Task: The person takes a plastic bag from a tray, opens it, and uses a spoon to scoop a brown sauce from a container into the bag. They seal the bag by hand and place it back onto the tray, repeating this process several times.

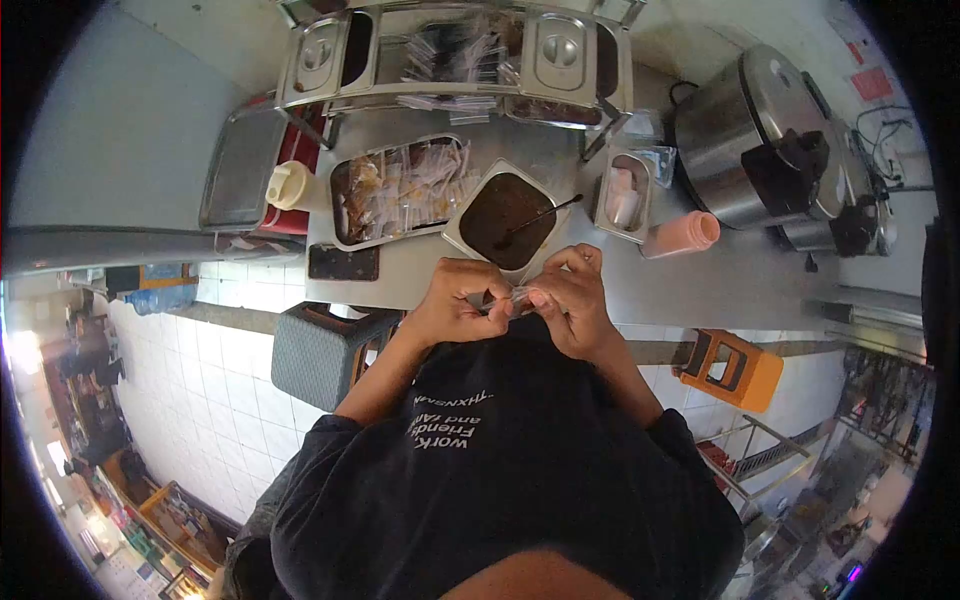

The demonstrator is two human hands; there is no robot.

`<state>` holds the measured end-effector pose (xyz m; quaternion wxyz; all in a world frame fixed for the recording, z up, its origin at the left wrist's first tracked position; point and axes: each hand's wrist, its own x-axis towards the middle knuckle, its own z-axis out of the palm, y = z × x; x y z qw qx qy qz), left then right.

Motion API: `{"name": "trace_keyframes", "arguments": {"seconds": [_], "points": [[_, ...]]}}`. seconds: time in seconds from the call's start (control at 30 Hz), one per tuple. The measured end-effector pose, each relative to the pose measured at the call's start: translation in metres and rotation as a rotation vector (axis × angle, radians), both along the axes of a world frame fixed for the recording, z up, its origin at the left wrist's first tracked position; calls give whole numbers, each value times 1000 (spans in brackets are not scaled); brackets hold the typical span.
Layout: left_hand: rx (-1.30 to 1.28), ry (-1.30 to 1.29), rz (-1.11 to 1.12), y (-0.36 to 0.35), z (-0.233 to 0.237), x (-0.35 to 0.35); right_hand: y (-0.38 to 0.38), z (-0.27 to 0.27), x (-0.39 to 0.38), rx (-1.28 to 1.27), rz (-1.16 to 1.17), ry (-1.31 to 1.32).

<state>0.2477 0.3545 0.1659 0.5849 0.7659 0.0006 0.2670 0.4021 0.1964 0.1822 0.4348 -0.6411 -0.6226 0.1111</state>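
A small clear plastic bag is pinched between my two hands, just in front of my shirt at the table's near edge. My left hand grips one side with thumb and forefinger. On the other side, my right hand pinches it with fingers curled. Right beyond them stands a square metal container of dark brown sauce, with a spoon leaning in it. To its left, a metal tray carries many filled clear packets.
Right of the sauce are a small metal container, a pink bottle and a large cooker. A dark flat object lies front left, near a lidded red jug. A metal rack spans the back. Stools stand below.
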Motion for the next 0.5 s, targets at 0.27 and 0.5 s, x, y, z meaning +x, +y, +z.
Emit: {"name": "trace_keyframes", "arguments": {"seconds": [0.27,0.5], "points": [[53,-23,20,0,-1,12,0,11,1,-39,-90,2],[82,104,184,-3,5,13,3,-1,3,43,-248,216]]}}
